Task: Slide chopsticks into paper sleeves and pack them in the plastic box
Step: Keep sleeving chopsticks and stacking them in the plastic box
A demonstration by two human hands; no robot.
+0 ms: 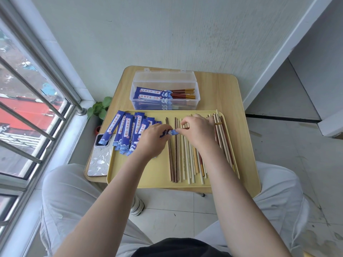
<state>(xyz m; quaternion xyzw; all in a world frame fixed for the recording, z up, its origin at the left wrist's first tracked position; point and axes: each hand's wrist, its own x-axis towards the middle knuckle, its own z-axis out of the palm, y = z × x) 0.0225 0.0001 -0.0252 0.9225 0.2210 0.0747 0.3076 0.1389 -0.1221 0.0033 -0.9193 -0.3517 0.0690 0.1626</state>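
Note:
A yellow tray [157,175] holds several blue paper sleeves [128,132] on its left side and several loose chopsticks [183,164], brown and pale, on its right. My left hand [154,140] grips one blue sleeve [171,132] above the tray. My right hand [196,130] pinches a brown chopstick whose tip meets the sleeve's open end; most of that chopstick is hidden under the hand. Behind the tray stands a clear plastic box [165,106] with its lid open, holding several sleeved chopsticks [167,93].
A small wooden table [228,93] carries the tray and box. A phone [99,160] in a white case lies at the table's left edge, partly under a sleeve. A green plant [99,108] sits by the window sill. My knees flank the table.

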